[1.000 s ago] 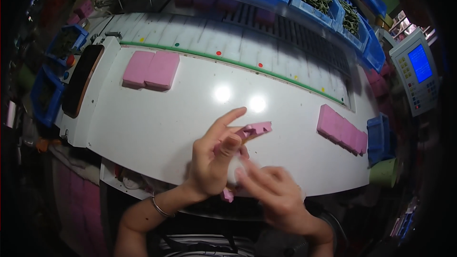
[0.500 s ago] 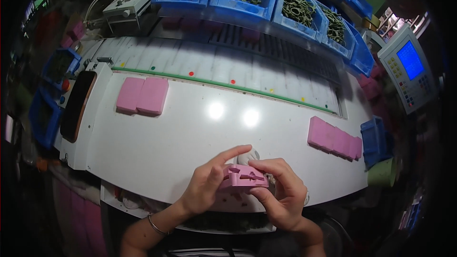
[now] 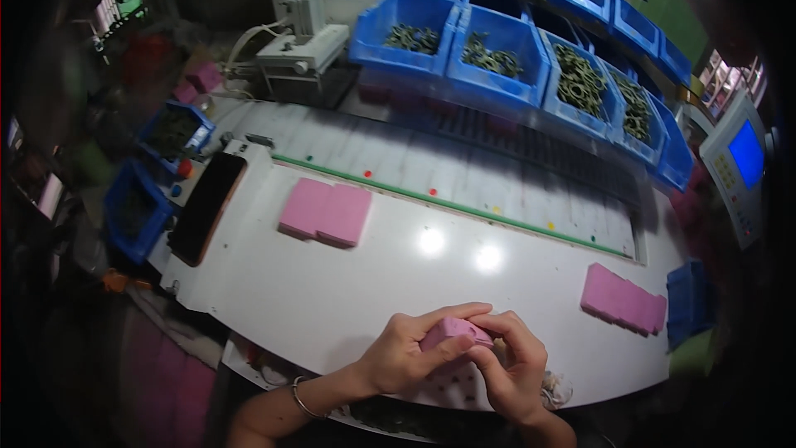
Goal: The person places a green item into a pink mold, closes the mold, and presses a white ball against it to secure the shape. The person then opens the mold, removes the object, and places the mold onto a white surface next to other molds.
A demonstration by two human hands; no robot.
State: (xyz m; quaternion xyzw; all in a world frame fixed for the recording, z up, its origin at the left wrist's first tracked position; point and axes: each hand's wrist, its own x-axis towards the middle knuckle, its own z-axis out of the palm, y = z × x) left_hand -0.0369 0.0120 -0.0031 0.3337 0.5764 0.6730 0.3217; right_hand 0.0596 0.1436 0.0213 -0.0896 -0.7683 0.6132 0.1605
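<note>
My left hand [image 3: 408, 353] and my right hand [image 3: 510, 369] both grip a small pink block [image 3: 448, 333] above the front edge of the white worktop [image 3: 323, 290]. The left thumb lies across the block's near side and the left index finger reaches over it; my right fingers and thumb close on its right end. A pale, crumpled-looking item [image 3: 557, 390], too unclear to name, shows beside my right hand. Flat pink blocks lie in a group at the left [image 3: 323, 211] and a row at the right [image 3: 622, 299].
Blue bins [image 3: 580, 83] with green ring-like parts sit on a rack at the back. A phone-like dark slab [image 3: 207, 207] lies at the left beside blue bins [image 3: 137, 211]. A control panel [image 3: 734, 174] and a blue container [image 3: 688, 303] are at the right. A white device [image 3: 303, 50] stands back left.
The view has tilted up, showing more of the back. The block in my hands has turned, and both hands have closed around it; the white item between my fingers earlier no longer shows there.
</note>
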